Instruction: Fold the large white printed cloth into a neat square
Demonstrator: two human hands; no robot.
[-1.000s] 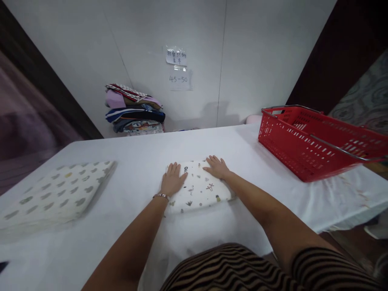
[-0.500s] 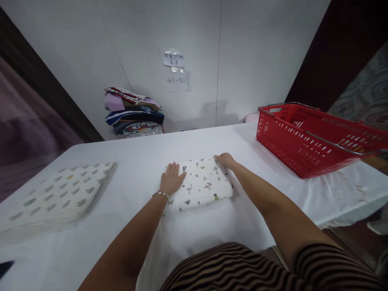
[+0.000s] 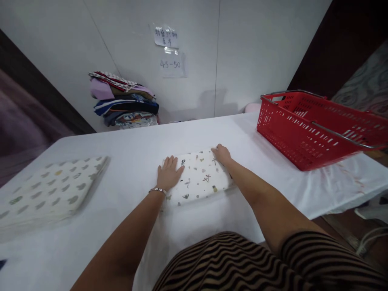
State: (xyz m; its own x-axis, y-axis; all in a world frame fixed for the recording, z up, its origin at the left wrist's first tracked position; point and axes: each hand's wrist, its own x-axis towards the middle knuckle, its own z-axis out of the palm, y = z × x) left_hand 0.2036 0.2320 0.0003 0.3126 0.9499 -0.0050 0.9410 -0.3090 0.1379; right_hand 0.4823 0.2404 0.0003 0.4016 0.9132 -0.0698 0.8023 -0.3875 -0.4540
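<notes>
A white folded cloth (image 3: 197, 182) printed with palm trees, a flamingo and small plants lies flat in the middle of the table. On its left edge my left hand (image 3: 169, 173) rests palm down, fingers spread. At the far right corner my right hand (image 3: 221, 153) has its fingers curled on the cloth's edge; the fingertips are partly hidden. Another folded cloth (image 3: 57, 188), cream with grey blotches, lies to the left, apart from both hands.
A red plastic basket (image 3: 291, 139) with metal handles stands on the right of the white-covered table (image 3: 133, 145). Behind the table's back edge rises a stack of folded fabrics (image 3: 125, 101). Handwritten paper signs (image 3: 171, 64) are stuck on the wall.
The view has shifted slightly. My right hand's fingers have curled more at the cloth's far right corner. My left hand stays flat on the left edge.
</notes>
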